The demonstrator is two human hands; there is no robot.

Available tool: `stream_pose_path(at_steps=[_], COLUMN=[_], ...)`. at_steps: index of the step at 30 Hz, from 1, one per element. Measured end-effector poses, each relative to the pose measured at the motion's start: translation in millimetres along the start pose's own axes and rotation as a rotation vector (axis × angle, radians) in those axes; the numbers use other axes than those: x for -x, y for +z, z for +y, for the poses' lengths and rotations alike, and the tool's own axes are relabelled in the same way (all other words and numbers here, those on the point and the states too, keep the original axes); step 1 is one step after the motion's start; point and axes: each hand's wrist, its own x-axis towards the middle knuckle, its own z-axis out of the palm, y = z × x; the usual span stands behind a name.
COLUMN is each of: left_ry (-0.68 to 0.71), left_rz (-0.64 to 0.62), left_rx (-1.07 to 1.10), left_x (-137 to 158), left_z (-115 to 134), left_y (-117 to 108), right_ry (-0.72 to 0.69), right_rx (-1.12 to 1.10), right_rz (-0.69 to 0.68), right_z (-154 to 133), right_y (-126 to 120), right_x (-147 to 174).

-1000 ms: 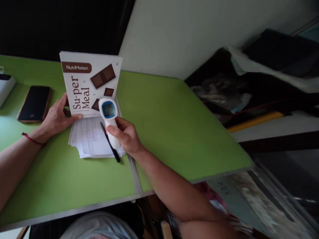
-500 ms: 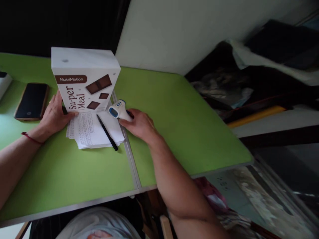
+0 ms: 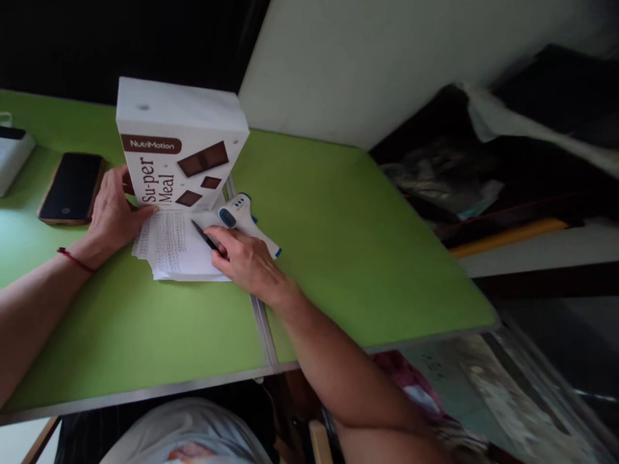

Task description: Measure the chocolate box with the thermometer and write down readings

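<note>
A white box (image 3: pixel 184 164) printed "NutriMotion Su-per Meal" stands upright on the table. At its lower left corner my left hand (image 3: pixel 113 212) grips it, thumb along the front bottom edge and other fingers at the side, partly hidden. My right hand (image 3: pixel 244 258) is closed around a black pen (image 3: pixel 206 235) over a stack of papers (image 3: pixel 167 248), which carries dense writing on its left part. The pen's rear end is hidden under the hand. Just beyond my right fingers lies a white and blue infrared thermometer (image 3: pixel 246 222), not held.
A phone (image 3: pixel 72 187) in a brown-edged case lies left of my left hand, with a white device (image 3: pixel 12 158) farther left. The green table (image 3: pixel 367 258) has a metal seam (image 3: pixel 264 332). A wall (image 3: pixel 338 64) rises behind, and cluttered shelves (image 3: pixel 445 174) stand to the right.
My right hand has let go of the thermometer, which now lies beside the papers, and has moved left onto the pen. My left hand stays at the box. The view has shifted slightly.
</note>
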Motion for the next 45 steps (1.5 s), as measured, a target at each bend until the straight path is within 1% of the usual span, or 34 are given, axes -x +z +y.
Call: stream_pose_path(at_steps=[2,4,6,7,8,9,10,11,12,14,16,17,19,21,22,25,27,28,30,32,37,40,45], left_ry=[-0.088,-0.167,-0.180,-0.141,-0.071,0.034,0.175,0.297,0.374,0.414,0.427,0.435,0.470,0.564,0.630,0.810,0.879,0.903,0.930,0.935,0.934,0.929,0.927], left_rz=[-0.010,-0.008,-0.003,-0.016,-0.041,-0.067,-0.127,-0.151,-0.166,-0.122,-0.106,-0.130,-0.234,-0.330,-0.352,-0.317,-0.280,-0.267,-0.256,-0.275,-0.362,-0.362,-0.372], left_rx=[0.046,0.062,0.044,0.033,0.030,0.019,-0.004,-0.029,-0.039,0.004,0.080,0.120,0.165,0.121,0.072,-0.057,-0.103,-0.126,-0.177,-0.228,-0.274,-0.264,-0.265], left_x=[-0.9,-0.4,6.0,12.3,20.7,30.5,40.9,50.9,59.7,71.3,74.5,74.1,72.1,71.6,72.2,77.3,82.3,85.1,90.9,96.4,103.3,102.9,101.2], left_z=[3.0,4.0,5.5,7.5,10.6,14.8,19.7,25.0,30.0,37.3,39.5,38.6,34.0,28.4,26.1,24.6,27.7,29.8,33.5,35.1,32.2,31.6,33.5], left_y=[-1.2,-2.9,-6.3,-8.8,-11.6,-14.7,-17.8,-20.5,-22.6,-24.6,-23.8,-22.9,-21.2,-20.3,-20.3,-20.9,-21.7,-22.1,-22.9,-23.6,-23.8,-22.5,-21.6], right_ry=[-0.070,-0.107,-0.116,-0.126,-0.139,-0.151,-0.154,-0.147,-0.132,-0.092,-0.075,-0.081,-0.087,-0.039,0.009,0.182,0.239,0.246,0.223,0.191,0.086,0.050,0.040], right_rx=[-0.132,-0.302,-0.434,-0.486,-0.533,-0.574,-0.601,-0.617,-0.623,-0.618,-0.638,-0.660,-0.703,-0.732,-0.748,-0.798,-0.770,-0.734,-0.661,-0.606,-0.499,-0.487,-0.482], right_rz=[0.024,0.087,0.176,0.221,0.278,0.343,0.404,0.458,0.501,0.553,0.578,0.579,0.539,0.474,0.448,0.404,0.374,0.367,0.380,0.373,0.228,0.203,0.184], right_z=[2.0,1.2,-4.2,-8.5,-13.4,-18.5,-23.5,-27.9,-31.5,-35.8,-36.6,-36.1,-34.2,-32.0,-31.0,-28.2,-26.1,-24.9,-22.3,-20.4,-21.6,-23.7,-22.2], right_y=[-7.7,-19.8,-31.3,-35.3,-37.9,-38.9,-38.7,-38.0,-37.1,-36.6,-38.4,-39.3,-38.7,-32.0,-26.3,-3.8,10.0,15.2,21.8,24.2,23.1,23.1,25.1], right_x=[0.4,2.8,6.6,8.5,10.1,11.0,11.2,10.7,9.5,5.9,1.6,-0.4,-3.5,-4.8,-4.6,-2.0,0.3,1.2,2.6,3.6,5.6,6.0,6.8])
